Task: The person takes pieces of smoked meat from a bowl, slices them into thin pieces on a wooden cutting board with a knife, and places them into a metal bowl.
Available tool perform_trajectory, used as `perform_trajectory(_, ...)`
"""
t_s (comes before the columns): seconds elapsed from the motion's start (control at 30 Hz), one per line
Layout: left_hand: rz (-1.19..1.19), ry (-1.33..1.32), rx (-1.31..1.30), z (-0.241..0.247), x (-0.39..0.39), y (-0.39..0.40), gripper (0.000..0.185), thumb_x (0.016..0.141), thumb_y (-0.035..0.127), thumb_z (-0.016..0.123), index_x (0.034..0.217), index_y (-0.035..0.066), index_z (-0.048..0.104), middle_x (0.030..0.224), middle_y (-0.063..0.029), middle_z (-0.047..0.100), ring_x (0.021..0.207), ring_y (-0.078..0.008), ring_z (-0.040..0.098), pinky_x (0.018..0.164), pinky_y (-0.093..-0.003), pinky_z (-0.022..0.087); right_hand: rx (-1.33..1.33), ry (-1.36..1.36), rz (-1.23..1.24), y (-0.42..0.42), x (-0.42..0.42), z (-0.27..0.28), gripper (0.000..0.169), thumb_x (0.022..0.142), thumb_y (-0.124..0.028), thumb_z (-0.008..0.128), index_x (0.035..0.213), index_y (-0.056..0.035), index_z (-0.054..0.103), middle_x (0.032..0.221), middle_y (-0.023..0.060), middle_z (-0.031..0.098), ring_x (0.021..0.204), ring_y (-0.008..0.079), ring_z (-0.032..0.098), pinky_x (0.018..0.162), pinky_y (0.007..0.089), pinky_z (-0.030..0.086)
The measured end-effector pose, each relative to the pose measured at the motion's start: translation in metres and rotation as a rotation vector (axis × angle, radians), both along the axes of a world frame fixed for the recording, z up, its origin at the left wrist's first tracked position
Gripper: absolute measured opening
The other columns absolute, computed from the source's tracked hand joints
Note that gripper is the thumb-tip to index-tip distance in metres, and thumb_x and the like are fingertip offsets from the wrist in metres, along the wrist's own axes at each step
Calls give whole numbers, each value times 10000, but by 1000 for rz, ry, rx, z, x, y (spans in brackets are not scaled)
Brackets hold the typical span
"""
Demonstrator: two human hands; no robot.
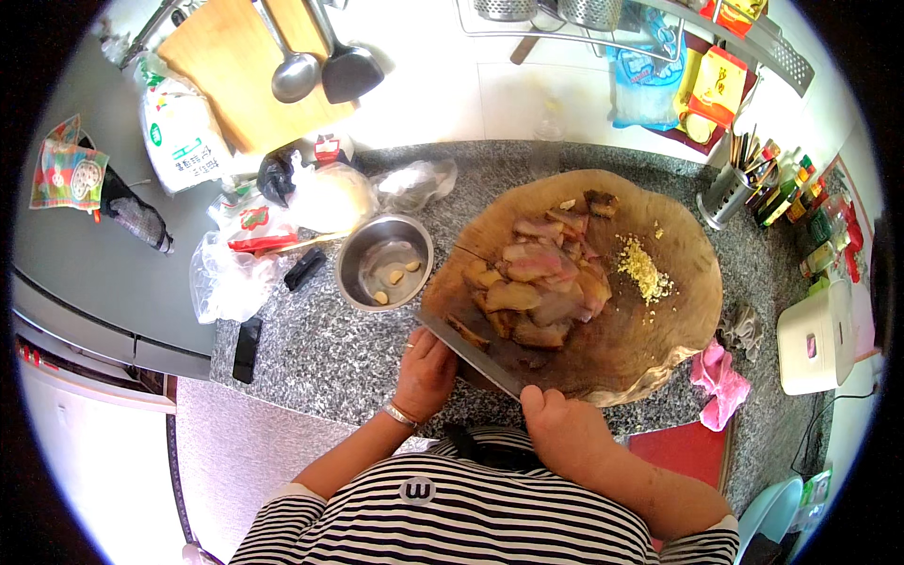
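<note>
My right hand grips the handle of a kitchen knife, its wide blade slanting up to the left over the front left edge of a round wooden chopping board. On the near side of the blade is my left hand, close to the board's edge. Its fingertips are partly hidden, so I cannot tell whether they hold anything. A heap of sliced meat covers the board's middle, with one slice right beside the blade. Chopped garlic lies right of the heap, and a browned chunk of meat behind it.
Left of the board stands a steel bowl with several garlic cloves. Plastic bags, a black phone and a dark object lie farther left. A pink cloth, a utensil holder and bottles are at right.
</note>
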State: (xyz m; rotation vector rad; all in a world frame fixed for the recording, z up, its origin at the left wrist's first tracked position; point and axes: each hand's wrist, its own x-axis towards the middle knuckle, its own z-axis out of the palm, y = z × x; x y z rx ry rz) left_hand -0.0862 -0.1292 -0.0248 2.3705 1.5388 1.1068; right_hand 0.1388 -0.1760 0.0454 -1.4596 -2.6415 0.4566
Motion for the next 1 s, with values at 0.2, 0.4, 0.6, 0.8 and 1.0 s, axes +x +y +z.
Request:
perform_trajectory(0.2,-9,-30,11,1,2,3,298,706,-61,639,998,-11,611,1048,-195,591,969,-419,545,859,-452,447,-27,2,-8,-2,5,-4,102,831,-120,514,873,-43,463,663,118,582,508,279,640,415,387,512)
perform_trajectory(0.4,-16,-8,-48,-2,-3,3,322,699,-71,635,1016,-13,612,1060,-196,593,970,-423,547,852,-456,450,-77,38,-8,6,5,-3,116,785,-86,540,855,-46,457,661,135,582,521,299,629,434,395,506)
perform_trajectory(0.6,-25,-3,7,3,0,8,299,691,-99,594,978,-15,607,967,-194,580,891,-397,546,777,-442,468,-114,42,-10,18,-4,-9,120,782,-85,547,850,-39,459,675,141,596,526,296,636,435,385,512)
perform_trajectory(0.8,-19,24,-41,4,-1,6,296,688,-95,593,972,-10,607,960,-196,576,871,-403,544,757,-436,479,-117,52,-18,27,-16,-20,124,790,-82,542,864,-28,459,684,149,605,540,302,643,450,388,520)
perform_trajectory(1.0,-28,4,-22,4,0,8,306,682,-96,593,975,-10,604,976,-190,581,907,-404,548,790,-437,478,-261,7,-32,16,0,-3,122,805,-81,528,879,-15,457,708,175,620,591,331,659,490,420,532)
